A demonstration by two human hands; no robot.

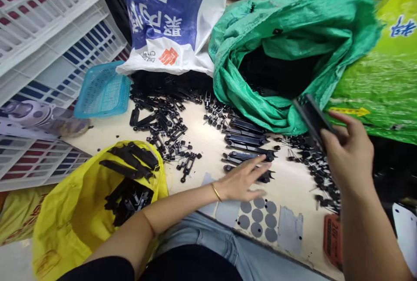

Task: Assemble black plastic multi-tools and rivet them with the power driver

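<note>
My right hand point(350, 159) grips a long black plastic part point(312, 118), blurred by motion, in front of the mouth of the green woven sack point(224, 61). My left hand point(243, 181), a thin gold bangle at its wrist, reaches over the near end of a row of long black parts point(246, 137). Its fingers are spread and partly cover the nearest parts; whether they touch them I cannot tell. To the right of the row lies a heap of small black pieces with metal pins point(321, 172). More such pinned pieces point(216, 114) lie at the row's far end.
A yellow sack point(74, 194) with black parts stands at the left. Small black link-like parts point(163, 120) are strewn left of centre. Behind are a blue basket point(84, 94), white crates point(58, 33) and a white-and-blue bag point(182, 7). An orange-red block point(332, 237) lies near the right front.
</note>
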